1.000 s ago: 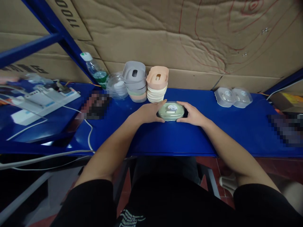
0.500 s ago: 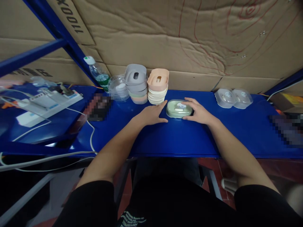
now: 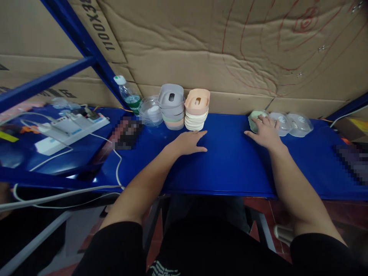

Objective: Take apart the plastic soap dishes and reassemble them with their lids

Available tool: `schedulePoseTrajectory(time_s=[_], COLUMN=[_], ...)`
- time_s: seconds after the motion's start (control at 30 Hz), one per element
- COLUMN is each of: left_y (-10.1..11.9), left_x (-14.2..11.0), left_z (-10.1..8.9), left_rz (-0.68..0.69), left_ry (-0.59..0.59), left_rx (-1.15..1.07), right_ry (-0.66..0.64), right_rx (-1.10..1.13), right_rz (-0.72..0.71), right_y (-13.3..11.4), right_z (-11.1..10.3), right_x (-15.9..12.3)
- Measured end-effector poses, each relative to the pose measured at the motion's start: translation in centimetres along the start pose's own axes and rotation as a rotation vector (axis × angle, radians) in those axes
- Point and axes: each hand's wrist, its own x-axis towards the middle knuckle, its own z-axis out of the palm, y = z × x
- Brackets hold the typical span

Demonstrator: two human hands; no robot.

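My right hand (image 3: 266,132) lies over the pale green soap-dish-like box (image 3: 253,116) at the back right of the blue table. Its fingers are spread across the box's top, and the thumb sticks out to the left, so much of the box is covered. Right beside this box sit two pale boxes under clear lids, the nearer one (image 3: 281,122) and the farther one (image 3: 300,124). My left hand (image 3: 189,143) is open and holds nothing, thumb and fingers apart. It hovers low over the table just in front of the stack of cream and peach trays (image 3: 197,101).
Grey trays (image 3: 171,97) are stacked left of the peach ones, beside clear lids (image 3: 151,113) and a water bottle (image 3: 130,99). A white power strip (image 3: 71,132) with cables lies at left. Cardboard (image 3: 184,50) walls the back; a blue frame post (image 3: 83,42) rises at left.
My right hand has carried the green box from the middle of the table to the right, up against the two lidded boxes. Its fingers have spread. My left hand stays near the stacks, open.
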Motion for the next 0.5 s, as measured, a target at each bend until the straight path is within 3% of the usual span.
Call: schedulePoseTrajectory(time_s=[0.13, 0.23, 0.33, 0.4, 0.5], left_y=[-0.4, -0.7, -1.0, -1.2, -1.5], left_x=[-0.1, -0.2, -0.2, -0.1, 0.4], left_z=[-0.1, -0.5, -0.9, -1.0, -1.0], left_rz=[0.046, 0.055, 0.029, -0.015, -0.108], left_ry=[0.116, 0.321, 0.558, 0.676, 0.732], left_rx=[-0.017, -0.043, -0.055, -0.081, -0.150], right_ry=[0.016, 0.103, 0.139, 0.085, -0.085], right_rx=[0.029, 0.106, 0.281, 0.390, 0.442], right_rz=[0.000, -0.035, -0.159, -0.265, -0.390], right_y=[0.0, -0.8, -2.5, -3.9, -5.5], right_z=[0.6, 0.8, 1.0, 1.3, 2.0], right_x=[0.0, 0.1, -0.1, -0.4, -1.0])
